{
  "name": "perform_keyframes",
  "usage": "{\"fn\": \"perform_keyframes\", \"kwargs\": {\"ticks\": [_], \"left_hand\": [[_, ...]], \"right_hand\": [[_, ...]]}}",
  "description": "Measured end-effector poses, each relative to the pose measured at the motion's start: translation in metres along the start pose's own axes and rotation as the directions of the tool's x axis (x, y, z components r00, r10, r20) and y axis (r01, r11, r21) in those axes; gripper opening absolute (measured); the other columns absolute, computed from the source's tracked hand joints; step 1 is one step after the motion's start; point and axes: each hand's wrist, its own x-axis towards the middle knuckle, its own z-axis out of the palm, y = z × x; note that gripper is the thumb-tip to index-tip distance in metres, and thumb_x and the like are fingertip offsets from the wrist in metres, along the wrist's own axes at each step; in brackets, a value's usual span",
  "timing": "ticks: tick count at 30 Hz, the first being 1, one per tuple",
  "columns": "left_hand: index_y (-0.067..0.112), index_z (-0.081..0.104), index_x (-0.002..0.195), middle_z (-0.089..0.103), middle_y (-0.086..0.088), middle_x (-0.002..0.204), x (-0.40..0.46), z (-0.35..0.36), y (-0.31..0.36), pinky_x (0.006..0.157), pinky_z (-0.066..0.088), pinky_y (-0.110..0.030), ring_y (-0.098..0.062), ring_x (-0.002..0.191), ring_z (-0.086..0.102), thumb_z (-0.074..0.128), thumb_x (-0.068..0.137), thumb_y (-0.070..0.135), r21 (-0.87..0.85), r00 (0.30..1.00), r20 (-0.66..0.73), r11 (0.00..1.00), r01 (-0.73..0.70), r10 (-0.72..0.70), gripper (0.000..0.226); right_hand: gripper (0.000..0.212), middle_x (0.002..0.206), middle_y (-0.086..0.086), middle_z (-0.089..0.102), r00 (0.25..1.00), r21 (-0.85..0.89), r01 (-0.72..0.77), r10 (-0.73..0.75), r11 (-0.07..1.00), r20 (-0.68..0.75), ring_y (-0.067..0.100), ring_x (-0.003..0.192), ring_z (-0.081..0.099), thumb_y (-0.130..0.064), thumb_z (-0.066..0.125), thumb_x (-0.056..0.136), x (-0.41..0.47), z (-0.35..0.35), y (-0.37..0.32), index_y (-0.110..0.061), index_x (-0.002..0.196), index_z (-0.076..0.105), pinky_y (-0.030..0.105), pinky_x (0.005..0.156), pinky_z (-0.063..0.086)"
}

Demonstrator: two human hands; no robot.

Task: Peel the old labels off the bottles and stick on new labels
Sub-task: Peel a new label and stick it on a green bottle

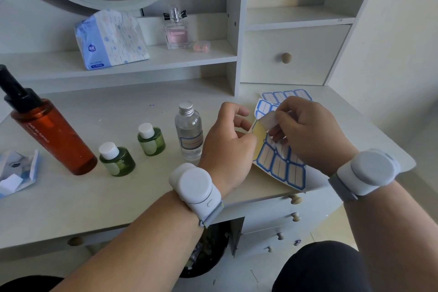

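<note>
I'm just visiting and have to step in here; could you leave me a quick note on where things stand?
Left hand holds the label sheet above the desk edge; right hand pinches a label half peeled off it.
Clear bottle already wears a new label. Two green bottles and the amber bottle stand left of it, with no new labels showing.
Left: finish peeling, stick this label on, then do the rest.
</note>
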Motion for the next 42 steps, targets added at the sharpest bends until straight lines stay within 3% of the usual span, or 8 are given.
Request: {"fn": "perform_keyframes", "kwargs": {"ticks": [17,25,27,30,32,35,39,42], "left_hand": [[0.030,0.051,0.110,0.060,0.008,0.102,-0.002,0.000,0.004,0.080,0.057,-0.051,-0.027,0.093,0.064,0.052,0.089,0.006,0.058,1.000,-0.028,0.998,-0.002,0.004,0.032],[0.028,0.049,0.111,0.056,0.007,0.104,-0.002,0.003,0.002,0.072,0.049,-0.034,-0.022,0.088,0.059,0.054,0.088,0.006,0.113,0.998,-0.032,0.993,-0.045,0.049,0.032],[0.029,0.046,0.111,0.054,0.008,0.104,-0.005,0.006,0.001,0.074,0.047,-0.031,-0.017,0.092,0.056,0.057,0.088,0.007,0.179,0.994,-0.031,0.979,-0.098,0.105,0.033],[0.028,0.042,0.115,0.049,0.007,0.109,-0.010,0.009,0.000,0.079,0.046,-0.030,-0.014,0.094,0.052,0.061,0.087,0.010,0.289,0.981,-0.044,0.942,-0.170,0.190,0.038],[0.024,0.042,0.120,0.046,0.005,0.115,-0.013,0.009,0.000,0.083,0.045,-0.031,-0.016,0.099,0.051,0.063,0.085,0.012,0.339,0.971,-0.048,0.918,-0.206,0.235,0.043],[0.020,0.044,0.122,0.047,0.003,0.118,-0.018,0.011,0.002,0.088,0.045,-0.033,-0.019,0.107,0.050,0.065,0.084,0.014,0.392,0.952,-0.038,0.881,-0.267,0.305,0.044],[0.016,0.051,0.115,0.055,0.002,0.106,-0.023,0.011,0.003,0.085,0.049,-0.036,-0.019,0.097,0.056,0.064,0.083,0.015,0.362,0.867,-0.141,0.840,-0.405,0.479,0.034],[0.024,0.049,0.111,0.055,0.008,0.077,-0.035,0.005,0.005,0.068,0.049,-0.038,-0.014,0.070,0.055,0.064,0.088,0.019,0.188,0.884,-0.185,0.898,-0.398,0.430,0.029]], "right_hand": [[0.020,0.075,-0.003,0.076,0.999,0.020,-0.051,0.051,0.999,0.005,0.009,0.065,0.072,-0.021,0.041,0.107,-0.002,0.002,-0.003,-0.020,0.096,0.058,0.038,0.071,0.064],[0.019,0.084,-0.002,0.075,0.999,-0.015,-0.036,0.035,0.999,-0.011,0.005,0.063,0.072,-0.022,0.039,0.106,-0.005,0.000,-0.006,-0.022,0.095,0.055,0.034,0.061,0.061],[0.019,0.087,-0.003,0.074,0.999,-0.028,-0.004,0.003,1.000,-0.051,0.003,0.064,0.071,-0.022,0.041,0.106,-0.007,0.001,-0.006,-0.022,0.094,0.056,0.032,0.058,0.058],[0.018,0.084,-0.003,0.068,0.985,-0.027,0.053,-0.056,0.998,-0.163,0.010,0.070,0.071,-0.022,0.046,0.103,-0.009,0.001,-0.004,-0.021,0.091,0.060,0.039,0.065,0.058],[0.017,0.083,-0.002,0.064,0.961,-0.041,0.104,-0.111,0.994,-0.254,0.018,0.076,0.066,-0.021,0.052,0.101,-0.010,-0.001,-0.004,-0.021,0.089,0.062,0.033,0.069,0.050],[0.015,0.072,-0.005,0.056,0.917,-0.051,0.173,-0.180,0.984,-0.356,0.010,0.068,0.053,-0.018,0.057,0.099,-0.018,-0.003,-0.007,-0.019,0.086,0.066,0.020,0.063,0.038],[0.013,0.058,-0.006,0.054,0.900,-0.010,0.239,-0.225,0.971,-0.373,0.014,0.057,0.048,-0.015,0.061,0.098,-0.033,0.000,-0.010,-0.018,0.088,0.070,0.019,0.058,0.036],[0.013,0.057,0.002,0.058,0.889,0.034,0.292,-0.258,0.956,-0.377,0.021,0.060,0.051,-0.010,0.063,0.096,-0.043,0.004,-0.018,-0.016,0.088,0.071,0.019,0.057,0.039]]}}
